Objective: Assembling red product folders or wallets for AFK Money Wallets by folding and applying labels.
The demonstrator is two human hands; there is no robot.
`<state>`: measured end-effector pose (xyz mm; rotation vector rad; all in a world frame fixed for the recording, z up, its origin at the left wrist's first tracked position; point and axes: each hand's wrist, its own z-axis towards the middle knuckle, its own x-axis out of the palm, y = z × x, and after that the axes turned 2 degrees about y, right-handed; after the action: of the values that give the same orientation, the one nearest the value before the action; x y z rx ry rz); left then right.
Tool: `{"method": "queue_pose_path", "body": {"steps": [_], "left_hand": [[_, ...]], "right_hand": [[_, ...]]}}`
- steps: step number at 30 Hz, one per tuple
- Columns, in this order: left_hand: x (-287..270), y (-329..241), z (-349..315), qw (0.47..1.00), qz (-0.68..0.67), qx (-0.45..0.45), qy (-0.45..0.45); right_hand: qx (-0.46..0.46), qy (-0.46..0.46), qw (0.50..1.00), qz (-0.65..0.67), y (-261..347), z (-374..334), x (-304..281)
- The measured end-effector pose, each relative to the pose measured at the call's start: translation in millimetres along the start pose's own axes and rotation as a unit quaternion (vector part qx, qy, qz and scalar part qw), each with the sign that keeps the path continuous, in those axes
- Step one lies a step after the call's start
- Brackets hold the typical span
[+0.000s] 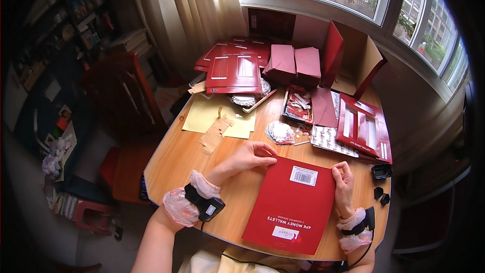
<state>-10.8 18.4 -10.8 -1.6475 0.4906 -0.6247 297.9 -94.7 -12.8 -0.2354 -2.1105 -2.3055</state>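
Note:
A flat red printed card (290,205) with a white barcode label (303,176) lies at the near side of the wooden table, its print upside down to me. My left hand (248,157) pinches its far left corner between thumb and fingers. At the far right corner my right hand (343,184) grips the edge, fingers curled. Beyond the card sit a pile of white round stickers or tags (280,132) and a tray (298,104) of small red and white pieces. Red cards with window cut-outs (361,126) lie over white patterned sheets (328,140) at the right.
Stacked red cards (233,73) and pink envelopes (294,62) stand at the back, beside an open cardboard box (352,55). Yellow paper (207,116) with a tan strip (216,134) lies at left. Small black parts (381,172) sit near the right edge. Cables run from both wrists.

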Motion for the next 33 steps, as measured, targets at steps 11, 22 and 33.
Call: {"method": "queue_pose_path", "body": {"steps": [11, 22, 33], "left_hand": [[-74.9, -21.9, 0.3, 0.732, 0.597, 0.179, -0.273], [-87.8, -14.3, 36.4, 0.614, 0.733, 0.099, -0.277], [-83.3, -10.0, 53.0, 0.536, 0.786, 0.120, -0.283]], "right_hand": [[0.032, 0.030, 0.998, 0.035, -7.1, 0.8, -3.0], [0.048, 0.044, 0.997, 0.036, -5.3, 2.3, -3.1], [0.063, 0.057, 0.996, 0.030, -1.8, 1.3, -3.7]]}}
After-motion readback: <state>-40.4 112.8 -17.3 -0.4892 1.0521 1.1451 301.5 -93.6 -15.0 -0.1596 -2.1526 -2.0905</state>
